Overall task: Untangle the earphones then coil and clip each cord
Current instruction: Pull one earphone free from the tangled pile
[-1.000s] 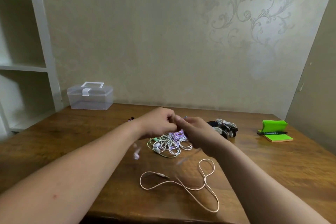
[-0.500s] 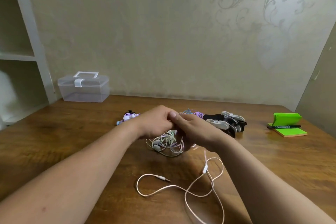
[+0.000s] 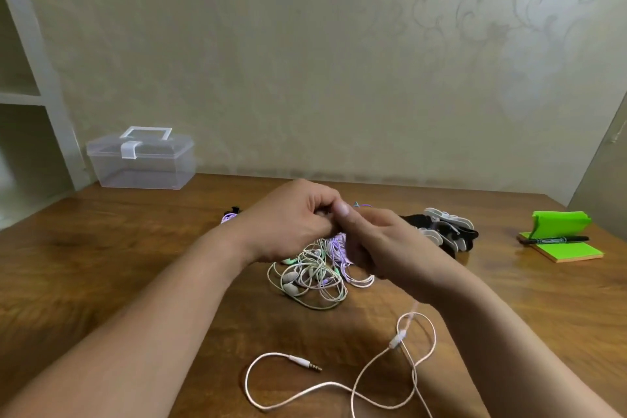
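Both hands meet above the middle of the table (image 3: 112, 268), knuckles up, forearms reaching in from the near edge. The left hand (image 3: 291, 224) has its fingers curled tight, their tips against those of the right hand (image 3: 380, 244). Whether they pinch anything there is hidden. The right hand's fingers are curled too. A pale pink earphone cord (image 3: 298, 392) rises, blurred, from the table to the underside of this hand and vanishes into its grip.

The rest of that cord lies in loose loops near the front edge. Its jack plug (image 3: 305, 365) lies free and its inline remote (image 3: 397, 340) sits where a loop crosses.

Directly under the hands lies a tangle of earphones (image 3: 315, 278) in white, green and lilac, touching neither hand as far as can be seen. Another lilac bundle (image 3: 230, 216) peeks out behind the left wrist.

Black and white cable clips (image 3: 451, 227) are heaped just right of the right hand. Toward the right edge a black marker (image 3: 553, 240) lies across a green sticky-note pad (image 3: 573, 251); its label is too small to read. A clear lidded plastic box (image 3: 142, 163) stands at the back left corner.
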Demonstrator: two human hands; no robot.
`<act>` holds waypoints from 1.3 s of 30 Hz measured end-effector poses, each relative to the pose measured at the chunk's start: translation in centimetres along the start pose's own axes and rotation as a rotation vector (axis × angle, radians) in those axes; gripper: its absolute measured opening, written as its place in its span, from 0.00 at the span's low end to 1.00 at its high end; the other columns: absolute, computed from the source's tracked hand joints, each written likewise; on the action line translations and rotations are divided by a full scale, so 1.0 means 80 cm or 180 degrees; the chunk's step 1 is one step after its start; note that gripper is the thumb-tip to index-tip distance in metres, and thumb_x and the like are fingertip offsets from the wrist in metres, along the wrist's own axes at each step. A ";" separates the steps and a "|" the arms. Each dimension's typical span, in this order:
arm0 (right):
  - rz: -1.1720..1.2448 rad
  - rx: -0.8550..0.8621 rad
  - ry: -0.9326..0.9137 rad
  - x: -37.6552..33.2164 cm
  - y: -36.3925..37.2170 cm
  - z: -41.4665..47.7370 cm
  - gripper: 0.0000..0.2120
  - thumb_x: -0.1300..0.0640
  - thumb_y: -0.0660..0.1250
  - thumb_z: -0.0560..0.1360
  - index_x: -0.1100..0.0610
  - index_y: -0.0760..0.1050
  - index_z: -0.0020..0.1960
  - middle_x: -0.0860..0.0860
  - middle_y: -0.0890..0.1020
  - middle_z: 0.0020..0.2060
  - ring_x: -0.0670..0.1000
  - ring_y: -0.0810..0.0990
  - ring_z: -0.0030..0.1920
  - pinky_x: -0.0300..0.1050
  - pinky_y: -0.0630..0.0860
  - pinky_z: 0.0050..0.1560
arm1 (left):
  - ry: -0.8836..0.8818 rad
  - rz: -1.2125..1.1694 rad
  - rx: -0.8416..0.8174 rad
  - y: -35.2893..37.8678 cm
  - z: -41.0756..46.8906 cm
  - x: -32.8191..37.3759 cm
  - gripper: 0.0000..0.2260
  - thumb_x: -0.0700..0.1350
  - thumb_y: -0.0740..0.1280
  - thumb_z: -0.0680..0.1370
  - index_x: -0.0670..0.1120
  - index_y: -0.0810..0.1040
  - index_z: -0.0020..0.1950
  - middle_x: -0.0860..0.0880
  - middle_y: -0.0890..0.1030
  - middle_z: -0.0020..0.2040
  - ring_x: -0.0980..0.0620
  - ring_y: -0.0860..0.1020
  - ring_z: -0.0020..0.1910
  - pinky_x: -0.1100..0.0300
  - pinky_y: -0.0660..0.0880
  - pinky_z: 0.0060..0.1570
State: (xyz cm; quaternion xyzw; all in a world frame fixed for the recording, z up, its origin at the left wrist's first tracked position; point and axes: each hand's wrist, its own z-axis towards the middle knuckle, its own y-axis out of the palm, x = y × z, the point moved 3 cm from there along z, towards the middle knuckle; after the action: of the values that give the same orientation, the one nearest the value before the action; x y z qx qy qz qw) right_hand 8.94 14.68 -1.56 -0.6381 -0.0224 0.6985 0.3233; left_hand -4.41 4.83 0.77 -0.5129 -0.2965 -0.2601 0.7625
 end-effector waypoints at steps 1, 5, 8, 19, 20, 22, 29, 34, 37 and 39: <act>-0.0160 -0.0005 0.0019 0.007 -0.007 0.001 0.24 0.34 0.61 0.80 0.55 0.80 0.49 0.45 0.72 0.28 0.44 0.66 0.29 0.42 0.63 0.32 | -0.0070 -0.0143 0.0033 0.001 -0.001 -0.006 0.14 0.36 0.67 0.82 0.51 0.82 0.41 0.57 0.81 0.35 0.61 0.76 0.34 0.64 0.71 0.39; -0.0374 0.0066 -0.0175 0.016 -0.035 -0.001 0.20 0.42 0.69 0.80 0.61 0.81 0.48 0.48 0.75 0.28 0.42 0.70 0.31 0.37 0.67 0.36 | -0.0439 -0.1147 -0.0126 0.011 -0.012 -0.036 0.10 0.45 0.66 0.84 0.38 0.79 0.49 0.52 0.71 0.30 0.55 0.66 0.29 0.64 0.63 0.30; 0.0145 0.0384 -0.0186 0.023 -0.044 0.001 0.14 0.53 0.71 0.80 0.65 0.79 0.45 0.43 0.72 0.25 0.39 0.65 0.25 0.30 0.62 0.27 | -0.0529 -0.1829 -0.0489 0.026 -0.021 -0.047 0.09 0.44 0.64 0.83 0.41 0.81 0.52 0.48 0.72 0.33 0.53 0.67 0.31 0.63 0.66 0.32; 0.0248 0.0982 -0.0174 0.041 -0.047 0.008 0.13 0.51 0.69 0.82 0.61 0.79 0.45 0.41 0.70 0.21 0.41 0.66 0.22 0.31 0.62 0.25 | -0.0584 -0.2688 -0.0595 0.052 -0.029 -0.040 0.17 0.39 0.65 0.81 0.45 0.80 0.69 0.38 0.84 0.59 0.51 0.82 0.39 0.62 0.79 0.38; 0.0271 0.0975 -0.0159 0.044 -0.045 0.008 0.14 0.51 0.69 0.82 0.61 0.79 0.44 0.41 0.71 0.22 0.41 0.66 0.23 0.31 0.62 0.26 | -0.0523 -0.2716 -0.0581 0.054 -0.027 -0.040 0.18 0.38 0.65 0.81 0.46 0.78 0.71 0.38 0.84 0.61 0.52 0.82 0.40 0.62 0.79 0.39; 0.0320 0.0955 -0.0140 0.047 -0.040 0.009 0.14 0.50 0.69 0.82 0.59 0.80 0.44 0.43 0.73 0.24 0.42 0.67 0.25 0.34 0.64 0.28 | -0.0399 -0.2829 -0.0593 0.054 -0.026 -0.039 0.19 0.36 0.65 0.82 0.45 0.76 0.73 0.38 0.82 0.64 0.53 0.82 0.41 0.63 0.80 0.42; 0.1016 0.0986 -0.0350 0.045 -0.037 0.010 0.11 0.54 0.67 0.82 0.60 0.79 0.44 0.42 0.73 0.24 0.42 0.66 0.24 0.34 0.64 0.27 | -0.0417 -0.2630 -0.0862 0.060 -0.030 -0.028 0.22 0.42 0.65 0.82 0.59 0.75 0.74 0.35 0.83 0.61 0.49 0.83 0.38 0.61 0.81 0.36; 0.1021 0.1039 -0.0338 0.049 -0.039 0.012 0.12 0.48 0.71 0.78 0.58 0.82 0.46 0.46 0.69 0.25 0.44 0.63 0.26 0.38 0.62 0.27 | -0.0479 -0.2337 -0.0550 0.063 -0.028 -0.027 0.18 0.41 0.65 0.81 0.50 0.78 0.71 0.39 0.85 0.58 0.49 0.83 0.38 0.62 0.80 0.37; 0.0932 0.1040 -0.0262 0.053 -0.037 0.012 0.11 0.50 0.70 0.81 0.55 0.81 0.43 0.46 0.70 0.26 0.44 0.63 0.25 0.36 0.62 0.26 | -0.0497 -0.2224 -0.0430 0.064 -0.027 -0.026 0.15 0.42 0.65 0.81 0.45 0.79 0.68 0.42 0.86 0.58 0.49 0.83 0.39 0.62 0.80 0.38; 0.0924 0.1073 -0.0235 0.056 -0.036 0.012 0.11 0.50 0.70 0.81 0.54 0.81 0.42 0.48 0.69 0.26 0.45 0.63 0.25 0.37 0.62 0.27 | -0.0530 -0.2260 -0.0405 0.066 -0.027 -0.026 0.16 0.43 0.66 0.81 0.46 0.80 0.68 0.44 0.86 0.56 0.49 0.81 0.40 0.60 0.79 0.38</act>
State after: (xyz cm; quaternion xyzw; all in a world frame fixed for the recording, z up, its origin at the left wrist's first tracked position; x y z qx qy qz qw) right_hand 9.37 19.45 -4.03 -0.5455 0.1748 0.7544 0.3204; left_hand -1.76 4.80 -4.70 -0.4439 -0.5003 -0.4837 0.5646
